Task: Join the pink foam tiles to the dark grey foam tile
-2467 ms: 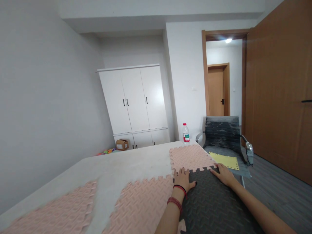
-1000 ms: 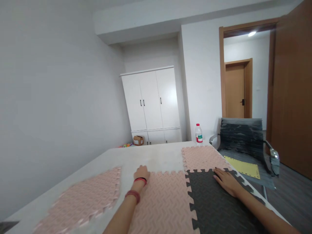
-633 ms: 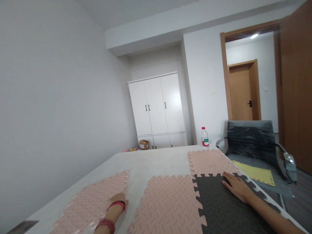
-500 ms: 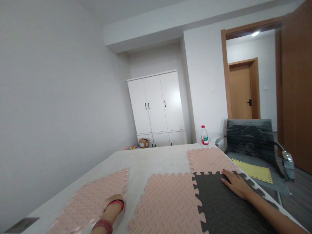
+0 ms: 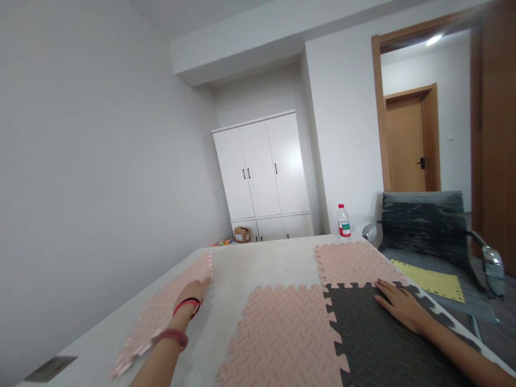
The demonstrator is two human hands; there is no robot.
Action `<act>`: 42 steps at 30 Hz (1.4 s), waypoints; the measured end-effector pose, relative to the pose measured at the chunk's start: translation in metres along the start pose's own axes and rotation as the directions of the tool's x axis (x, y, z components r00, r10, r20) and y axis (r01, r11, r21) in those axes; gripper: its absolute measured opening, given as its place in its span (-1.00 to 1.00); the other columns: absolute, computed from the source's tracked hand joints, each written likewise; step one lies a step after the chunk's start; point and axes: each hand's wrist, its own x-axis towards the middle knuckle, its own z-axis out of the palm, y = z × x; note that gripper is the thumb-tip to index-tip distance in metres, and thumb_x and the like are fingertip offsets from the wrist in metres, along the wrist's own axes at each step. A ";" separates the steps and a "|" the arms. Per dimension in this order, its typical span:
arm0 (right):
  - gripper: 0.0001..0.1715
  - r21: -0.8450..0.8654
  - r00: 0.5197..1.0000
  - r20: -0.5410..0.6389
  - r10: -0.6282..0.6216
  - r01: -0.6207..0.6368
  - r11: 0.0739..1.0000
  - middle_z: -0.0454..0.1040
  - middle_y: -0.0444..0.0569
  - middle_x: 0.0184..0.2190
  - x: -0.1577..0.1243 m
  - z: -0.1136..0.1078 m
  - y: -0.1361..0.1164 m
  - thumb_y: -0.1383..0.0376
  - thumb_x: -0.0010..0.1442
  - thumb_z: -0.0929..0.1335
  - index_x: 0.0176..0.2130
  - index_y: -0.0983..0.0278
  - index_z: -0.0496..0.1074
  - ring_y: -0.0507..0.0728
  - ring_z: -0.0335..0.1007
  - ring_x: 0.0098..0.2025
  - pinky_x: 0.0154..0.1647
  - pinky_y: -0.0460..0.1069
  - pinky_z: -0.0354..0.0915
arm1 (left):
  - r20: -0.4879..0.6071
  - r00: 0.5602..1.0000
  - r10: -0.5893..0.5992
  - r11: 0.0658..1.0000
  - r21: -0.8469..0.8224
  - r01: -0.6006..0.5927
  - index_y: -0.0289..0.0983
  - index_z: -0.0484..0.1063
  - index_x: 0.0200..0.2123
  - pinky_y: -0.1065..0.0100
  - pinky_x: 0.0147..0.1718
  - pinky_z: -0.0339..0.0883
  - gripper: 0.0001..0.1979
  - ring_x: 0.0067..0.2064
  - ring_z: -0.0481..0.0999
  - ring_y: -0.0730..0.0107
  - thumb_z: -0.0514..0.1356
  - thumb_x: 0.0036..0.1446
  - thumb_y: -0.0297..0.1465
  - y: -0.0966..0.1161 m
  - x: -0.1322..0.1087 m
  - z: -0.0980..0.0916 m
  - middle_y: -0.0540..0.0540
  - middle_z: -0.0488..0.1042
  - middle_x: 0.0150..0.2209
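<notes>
My left hand (image 5: 192,293) grips the near right edge of a loose pink foam mat tile (image 5: 161,312) at the table's left; that tile looks lifted and tilted, and it is blurred. My right hand (image 5: 399,306) lies flat, fingers spread, on a black foam tile (image 5: 387,349). The black tile is interlocked with a pink tile (image 5: 282,338) to its left and another pink tile (image 5: 350,263) behind it. All lie on a white table (image 5: 262,263).
A plastic bottle (image 5: 343,220) with a red cap stands at the table's far edge. A grey office chair (image 5: 427,226) with a yellow sheet (image 5: 431,279) on its seat is at the right. White cupboards (image 5: 264,172), a small box (image 5: 242,234) and an open doorway lie beyond.
My left hand left the black tile's edge, crossed to the loose pink tile at the left and took hold of it; that tile has risen and swung. My right hand stayed on the black tile.
</notes>
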 end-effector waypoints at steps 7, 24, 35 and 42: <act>-0.12 0.000 1.000 -0.026 0.008 -0.008 1.000 0.01 -0.07 0.32 0.002 0.002 0.000 -0.23 0.18 0.00 0.28 0.17 0.10 0.19 -0.13 0.34 0.31 0.21 -0.12 | -0.002 0.952 0.305 0.920 -0.260 -0.295 -0.29 0.38 -0.35 0.27 -0.22 0.33 -0.63 -0.31 0.47 0.43 -0.04 0.26 -0.14 0.071 0.014 0.015 0.02 0.46 -0.41; -0.17 -0.056 0.999 -0.027 -0.026 0.024 0.998 0.05 -0.03 0.31 0.001 -0.005 -0.003 -0.17 0.22 0.00 0.28 0.21 0.10 0.19 -0.09 0.33 0.30 0.19 -0.10 | 0.234 0.867 0.439 0.892 -0.002 -0.451 -0.29 0.38 -0.13 0.11 -0.07 0.35 -0.72 -0.09 0.44 0.32 0.12 0.19 -0.23 0.083 -0.023 0.175 -0.09 0.44 -0.12; -0.22 -0.022 1.000 0.001 -0.006 0.006 1.000 0.16 0.10 0.25 0.007 -0.021 -0.012 -0.11 0.22 0.08 0.21 0.30 0.21 0.25 0.05 0.27 0.24 0.19 0.01 | 0.193 0.924 0.329 0.930 0.103 -0.352 -0.28 0.39 -0.13 0.14 -0.09 0.36 -0.74 -0.05 0.41 0.31 0.13 0.18 -0.26 0.078 -0.010 0.193 -0.11 0.41 -0.06; -0.54 -0.028 0.998 0.013 -0.060 0.061 0.998 0.40 0.22 0.00 0.055 -0.032 -0.086 0.27 0.09 0.22 -0.05 0.36 0.42 0.30 0.33 0.02 0.02 0.17 0.21 | 0.181 0.929 0.322 0.920 0.170 -0.352 -0.29 0.40 -0.17 0.17 -0.12 0.37 -0.77 -0.08 0.42 0.32 0.14 0.18 -0.27 0.084 -0.017 0.188 -0.10 0.41 -0.07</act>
